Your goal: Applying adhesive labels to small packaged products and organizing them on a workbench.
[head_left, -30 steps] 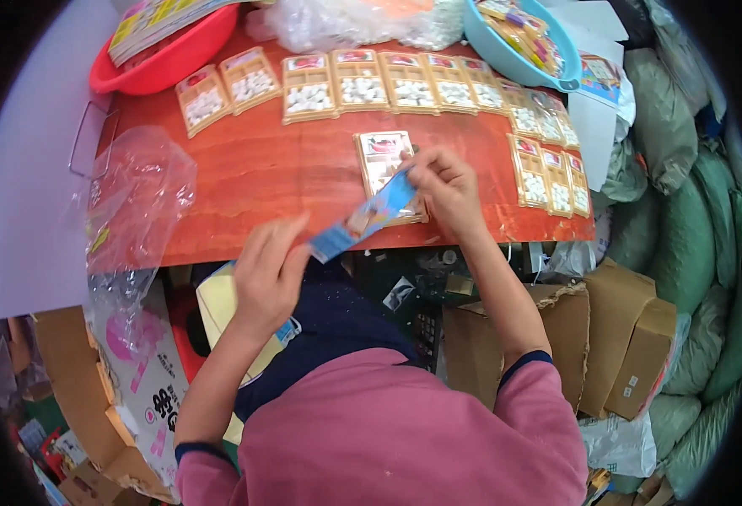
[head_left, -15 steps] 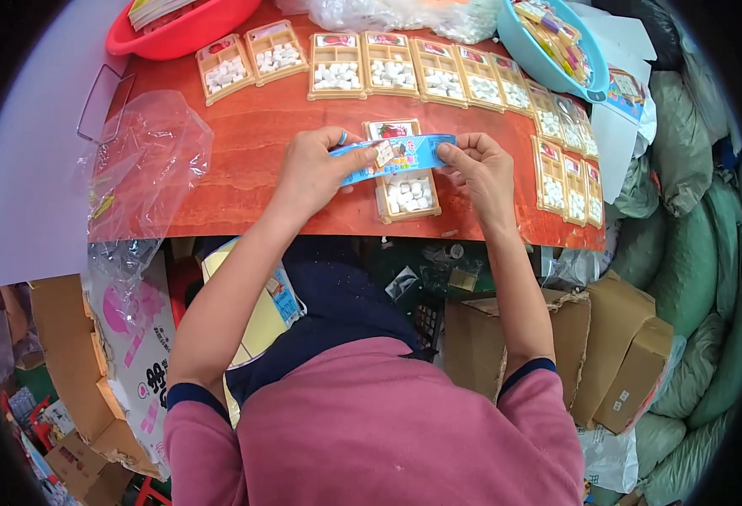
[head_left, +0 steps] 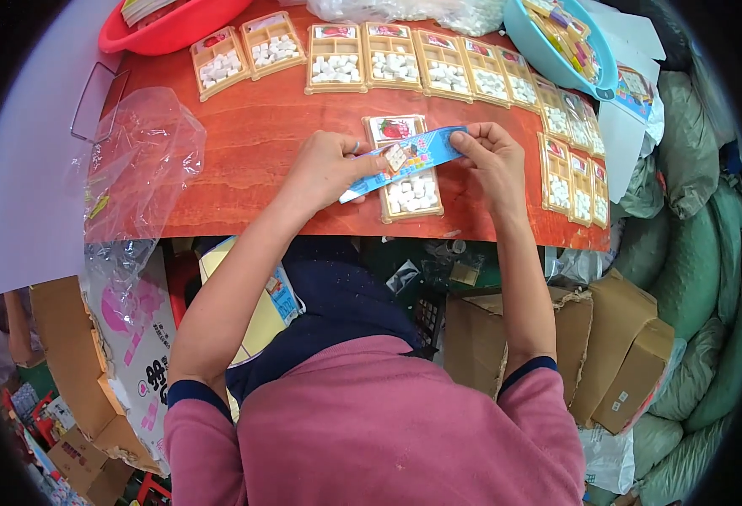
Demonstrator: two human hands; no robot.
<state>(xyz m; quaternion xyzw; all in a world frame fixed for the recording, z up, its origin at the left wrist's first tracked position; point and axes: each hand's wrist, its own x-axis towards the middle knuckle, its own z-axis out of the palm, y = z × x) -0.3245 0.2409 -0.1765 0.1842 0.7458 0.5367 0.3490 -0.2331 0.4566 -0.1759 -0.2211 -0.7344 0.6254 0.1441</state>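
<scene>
Between my two hands a blue printed paper sleeve [head_left: 422, 155] is stretched, tilted with its right end higher. My left hand [head_left: 335, 173] pinches its lower left end, thumb on top. My right hand [head_left: 491, 160] grips the upper right end between thumb and fingers. Just beneath the sleeve lies a tan plastic tray [head_left: 438, 205] on the table; the sleeve hides its middle. A strawberry-printed packet [head_left: 395, 127] sits in the tray's far compartment, and white cubes [head_left: 411, 194] fill the near one.
Similar filled trays [head_left: 393, 69] line the far and right sides of the red table [head_left: 253, 160]. A red basin [head_left: 177, 29] and a blue basin [head_left: 518, 38] stand at the back. Clear plastic bags [head_left: 147, 152] hang over the left edge. Cardboard boxes [head_left: 556, 329] are below right.
The sleeve has tilted, its left end lower and its right end higher. My right hand has risen slightly, and more of the strawberry packet shows.
</scene>
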